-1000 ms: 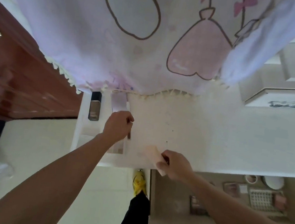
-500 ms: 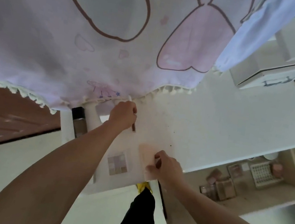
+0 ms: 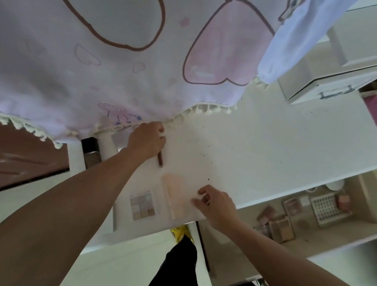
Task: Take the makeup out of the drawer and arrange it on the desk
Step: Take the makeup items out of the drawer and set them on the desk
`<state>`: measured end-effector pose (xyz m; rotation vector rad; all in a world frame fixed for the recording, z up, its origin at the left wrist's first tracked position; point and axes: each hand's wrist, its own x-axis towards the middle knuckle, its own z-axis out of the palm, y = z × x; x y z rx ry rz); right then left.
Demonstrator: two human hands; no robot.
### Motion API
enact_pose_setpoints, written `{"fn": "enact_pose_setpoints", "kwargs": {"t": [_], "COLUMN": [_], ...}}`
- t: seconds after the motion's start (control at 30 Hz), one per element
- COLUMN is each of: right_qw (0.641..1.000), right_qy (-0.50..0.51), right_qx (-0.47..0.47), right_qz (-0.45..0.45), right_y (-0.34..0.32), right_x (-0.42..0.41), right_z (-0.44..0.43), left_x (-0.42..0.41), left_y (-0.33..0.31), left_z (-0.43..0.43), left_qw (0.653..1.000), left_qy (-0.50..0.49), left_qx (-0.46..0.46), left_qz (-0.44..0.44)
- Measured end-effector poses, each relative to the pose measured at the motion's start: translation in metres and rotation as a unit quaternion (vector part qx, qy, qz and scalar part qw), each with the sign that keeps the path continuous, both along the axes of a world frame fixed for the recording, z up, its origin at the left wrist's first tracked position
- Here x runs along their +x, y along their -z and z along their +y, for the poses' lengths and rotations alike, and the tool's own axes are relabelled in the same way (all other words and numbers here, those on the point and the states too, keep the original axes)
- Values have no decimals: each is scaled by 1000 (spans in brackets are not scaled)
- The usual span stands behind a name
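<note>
While the left hand (image 3: 146,141) grips a thin brown makeup pencil (image 3: 160,160) over the white desk (image 3: 266,153), I see the right hand's (image 3: 216,202) bent fingertips touching a flat pale-pink case (image 3: 175,196); I cannot tell if they pinch it. A square eyeshadow palette (image 3: 142,205) lies just beside it. A tasselled lilac cloth (image 3: 96,69) overhangs the left knuckles.
</note>
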<state>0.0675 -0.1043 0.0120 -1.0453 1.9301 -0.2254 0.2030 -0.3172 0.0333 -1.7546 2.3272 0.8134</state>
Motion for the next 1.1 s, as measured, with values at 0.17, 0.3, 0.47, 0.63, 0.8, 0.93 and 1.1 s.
{"fn": "enact_pose_setpoints", "kwargs": {"t": [0.17,0.3,0.47,0.63,0.8,0.93,1.1], "right_qw": [1000,998,997,976,931,894,850], "right_qy": [10,7,-28,-163,-317,-406,-481], "right_qx": [-1,9,26,73,104,37,-29], "right_qz": [25,54,72,123,151,186,214], "right_y": [-6,-6,19,43,66,89,130], "right_x": [-56,-108,-181,-244,-274,-264,-240], "right_z": [37,77,127,162,169,156,137], "left_x": [-31,-68,-111,-144,-164,-169,-176], "left_y": [-28,-38,-27,6,51,85,116], "left_z": [31,86,177,266,335,368,387], "left_qw": [999,996,994,994,979,969,972], "left_qy": [10,25,43,-11,-59,-91,-80], "left_qx": [-4,14,41,82,193,227,219], "left_qz": [43,87,96,75,-3,-30,-35]}}
